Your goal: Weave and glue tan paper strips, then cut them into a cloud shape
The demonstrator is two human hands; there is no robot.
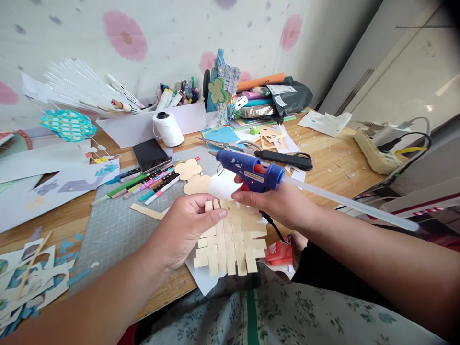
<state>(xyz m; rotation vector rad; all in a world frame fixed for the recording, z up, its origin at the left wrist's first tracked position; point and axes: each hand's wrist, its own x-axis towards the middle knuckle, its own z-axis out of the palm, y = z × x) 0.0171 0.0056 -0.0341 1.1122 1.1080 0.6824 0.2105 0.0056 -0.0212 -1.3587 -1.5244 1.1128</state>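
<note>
Lower L of frame I had paper scraps (43,287), then pens (147,184) on a grey cutting mat (118,230). My L hand (187,223), approx. centre, pinched the woven paper piece (230,244) by its upper L edge. It sat tilted, lower centre, ragged ends facing R & bottom; roughly square, no clear long axis. Prob. v. light, bendy, easily creased; best held by a woven edge, not loose ends. The glue gun (251,170), R of centre, was wrapped in my R hand (275,203); couldn't tell how hard I squeezed. Nozzle (212,154) pointed L & slightly up, long axis sloping down-R along the glue stick (352,203). Prob. stiff, heavier, hot-tipped: grip well back.
</note>
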